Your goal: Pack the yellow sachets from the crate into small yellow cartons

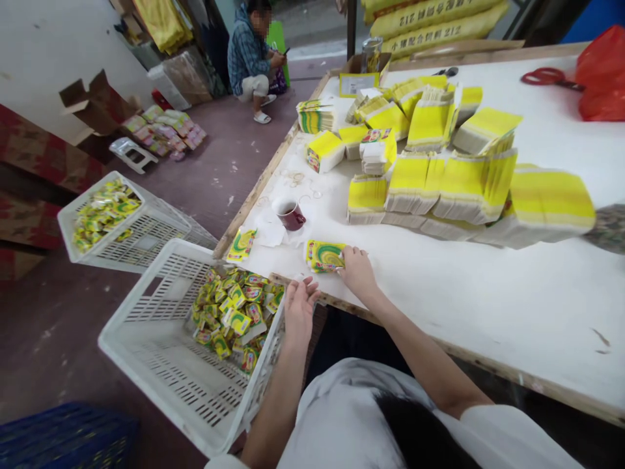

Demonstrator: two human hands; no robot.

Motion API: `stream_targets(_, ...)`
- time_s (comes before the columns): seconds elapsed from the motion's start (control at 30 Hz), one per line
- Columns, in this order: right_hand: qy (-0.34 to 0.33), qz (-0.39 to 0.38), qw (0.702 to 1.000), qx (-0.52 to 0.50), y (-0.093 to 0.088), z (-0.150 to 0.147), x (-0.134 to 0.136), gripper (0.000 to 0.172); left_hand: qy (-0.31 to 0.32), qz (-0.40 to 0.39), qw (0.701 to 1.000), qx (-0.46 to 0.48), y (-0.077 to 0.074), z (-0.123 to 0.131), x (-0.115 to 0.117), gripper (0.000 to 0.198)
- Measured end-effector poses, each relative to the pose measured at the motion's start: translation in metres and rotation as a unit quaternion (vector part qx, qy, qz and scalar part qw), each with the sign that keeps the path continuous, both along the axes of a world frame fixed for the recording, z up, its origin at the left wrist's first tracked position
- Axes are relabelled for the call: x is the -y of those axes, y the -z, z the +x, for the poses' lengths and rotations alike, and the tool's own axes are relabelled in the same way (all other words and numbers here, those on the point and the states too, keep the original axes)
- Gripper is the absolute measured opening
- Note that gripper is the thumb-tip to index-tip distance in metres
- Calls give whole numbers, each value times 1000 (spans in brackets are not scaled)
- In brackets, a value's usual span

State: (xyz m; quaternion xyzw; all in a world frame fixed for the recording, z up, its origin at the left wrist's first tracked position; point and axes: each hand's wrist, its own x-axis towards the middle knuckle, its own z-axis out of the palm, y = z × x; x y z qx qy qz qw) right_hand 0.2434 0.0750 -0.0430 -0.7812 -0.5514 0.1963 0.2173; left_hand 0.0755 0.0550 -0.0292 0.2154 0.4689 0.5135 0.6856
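From my remote seat I'm watching a yellow-green carton piece that is lying flat on the tabletop near its edge, its long axis running roughly left to right. The right hand is sitting at its right end, fingers bent — thumb and fingers are pinching that end, so the printed length is stretching leftward from the grip. The left hand is hovering by the tabletop's edge, fingers loosely spread, holding nothing I'm seeing. From it, the carton is lying forward and slightly right; the white crate is standing just leftward — the left hand is being nearer to that.
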Motion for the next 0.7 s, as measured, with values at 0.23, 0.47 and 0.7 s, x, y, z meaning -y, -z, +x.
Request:
stream_targets(0.23,-28,7,993,-111,-20,8,20,27,38,29,999,-3,7,15,2,43)
stream_targets(0.47,-103,31,953,-285,-42,-10,43,30,-5,165,977,-133,15,21,0,48)
stream_targets(0.7,-89,41,853,-513,-35,-15,45,39,11,206,965,-165,7,21,2,50)
